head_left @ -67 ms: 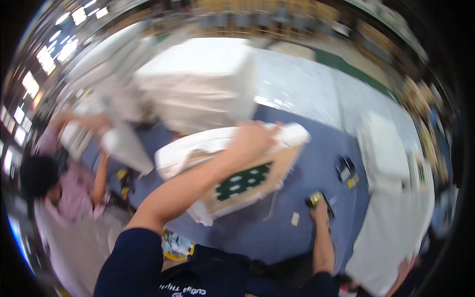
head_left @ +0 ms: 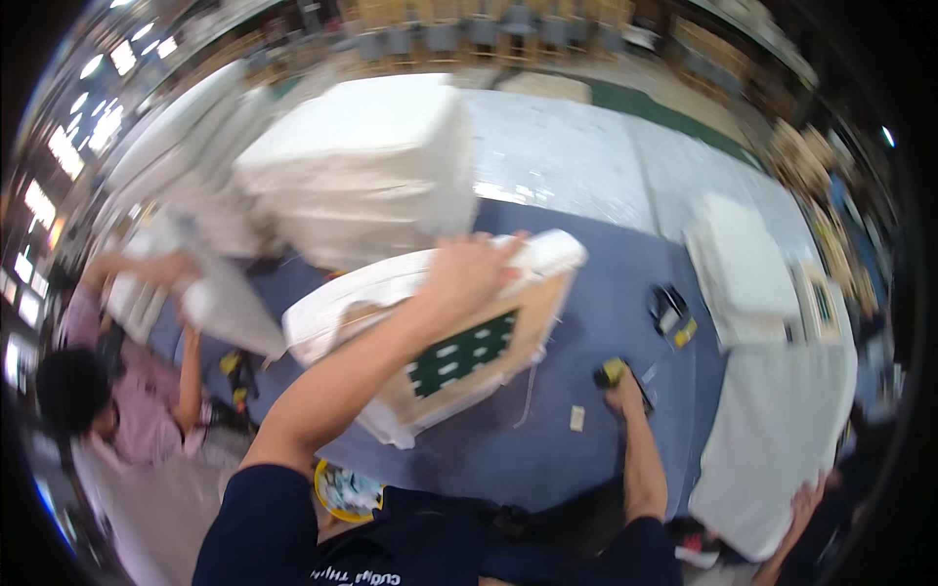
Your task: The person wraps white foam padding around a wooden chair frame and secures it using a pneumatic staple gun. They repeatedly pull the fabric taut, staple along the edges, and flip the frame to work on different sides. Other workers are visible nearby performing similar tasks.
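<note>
Seat [head_left: 461, 355]: tilted up at the blue table [head_left: 625, 273], between its near and far edges.
Left hand [head_left: 471, 271]: fingers hooked over the seat's upper edge.
Right hand [head_left: 623, 394]: fingers wrapped around the tool [head_left: 612, 372], toward the table's right edge; fingertips unclear.
Sound handling: probably a steady brace, hanging string [head_left: 529, 396] kept clear.

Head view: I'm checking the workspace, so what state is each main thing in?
Padded frame: tilted, underside exposed
Left hand: gripping the frame's upper edge
Right hand: closed around a yellow-topped tool
Rightmost tool: lying unheld
Yellow-rimmed tub: open, pale items inside
</note>
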{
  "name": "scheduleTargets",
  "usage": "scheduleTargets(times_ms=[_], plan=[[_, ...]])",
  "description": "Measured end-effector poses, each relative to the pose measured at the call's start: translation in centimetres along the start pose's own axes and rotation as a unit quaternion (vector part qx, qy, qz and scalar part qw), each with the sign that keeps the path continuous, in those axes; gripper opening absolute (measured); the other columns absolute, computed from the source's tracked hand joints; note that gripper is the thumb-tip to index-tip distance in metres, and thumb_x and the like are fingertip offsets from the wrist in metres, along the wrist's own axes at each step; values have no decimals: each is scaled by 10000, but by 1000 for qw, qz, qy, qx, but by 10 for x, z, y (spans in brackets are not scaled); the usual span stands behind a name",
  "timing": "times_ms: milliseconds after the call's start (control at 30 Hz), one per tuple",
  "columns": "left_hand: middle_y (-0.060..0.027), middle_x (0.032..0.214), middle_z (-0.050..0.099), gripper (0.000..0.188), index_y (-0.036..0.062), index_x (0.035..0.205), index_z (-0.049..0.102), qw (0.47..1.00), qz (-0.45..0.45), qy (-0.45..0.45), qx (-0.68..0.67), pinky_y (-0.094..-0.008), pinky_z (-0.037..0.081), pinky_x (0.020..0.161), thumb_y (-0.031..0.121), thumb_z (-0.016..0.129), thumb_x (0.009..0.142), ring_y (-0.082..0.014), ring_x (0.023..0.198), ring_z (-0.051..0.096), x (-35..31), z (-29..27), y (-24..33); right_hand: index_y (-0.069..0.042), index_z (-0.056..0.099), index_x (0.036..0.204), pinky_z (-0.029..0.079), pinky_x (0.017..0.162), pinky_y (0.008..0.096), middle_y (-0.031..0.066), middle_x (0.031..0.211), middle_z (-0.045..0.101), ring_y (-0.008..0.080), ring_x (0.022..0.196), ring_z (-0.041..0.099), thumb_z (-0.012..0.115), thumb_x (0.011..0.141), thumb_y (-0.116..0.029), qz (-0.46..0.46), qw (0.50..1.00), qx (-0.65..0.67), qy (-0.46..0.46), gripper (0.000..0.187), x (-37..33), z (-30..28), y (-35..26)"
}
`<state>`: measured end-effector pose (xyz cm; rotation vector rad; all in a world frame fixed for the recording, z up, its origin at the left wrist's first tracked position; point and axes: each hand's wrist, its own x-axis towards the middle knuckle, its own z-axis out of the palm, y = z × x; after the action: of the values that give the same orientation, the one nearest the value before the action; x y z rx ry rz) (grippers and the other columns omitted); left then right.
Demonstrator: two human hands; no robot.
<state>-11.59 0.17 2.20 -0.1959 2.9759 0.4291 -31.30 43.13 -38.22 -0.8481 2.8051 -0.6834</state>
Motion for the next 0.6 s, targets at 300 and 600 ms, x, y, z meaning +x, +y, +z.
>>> scheduleTargets(times_ms=[300, 600], plan=[[-180, 1192, 741, 650, 354, 1682, 436, 965, -7, 144, 220, -538, 601, 876, 516, 609, 1077, -401, 1053, 754, -11, 34, 6, -4, 740, 1228, 575, 707, 357, 113, 950, 787, 224, 742, 733, 827, 898, -118, -91, 920, 365, 107, 360, -39, -147, -267], [-176, 1207, 726, 716, 343, 1687, 424, 965, -3, 147, 219, -527, 604, 895, 424, 704, 1034, -400, 1117, 734, -27, 36, 14, 0, 785, 1124, 577, 781, 330, 40, 929, 792, 118, 844, 719, 833, 949, -220, 18, 825, 565, -6, 286, -38, -127, -363]])
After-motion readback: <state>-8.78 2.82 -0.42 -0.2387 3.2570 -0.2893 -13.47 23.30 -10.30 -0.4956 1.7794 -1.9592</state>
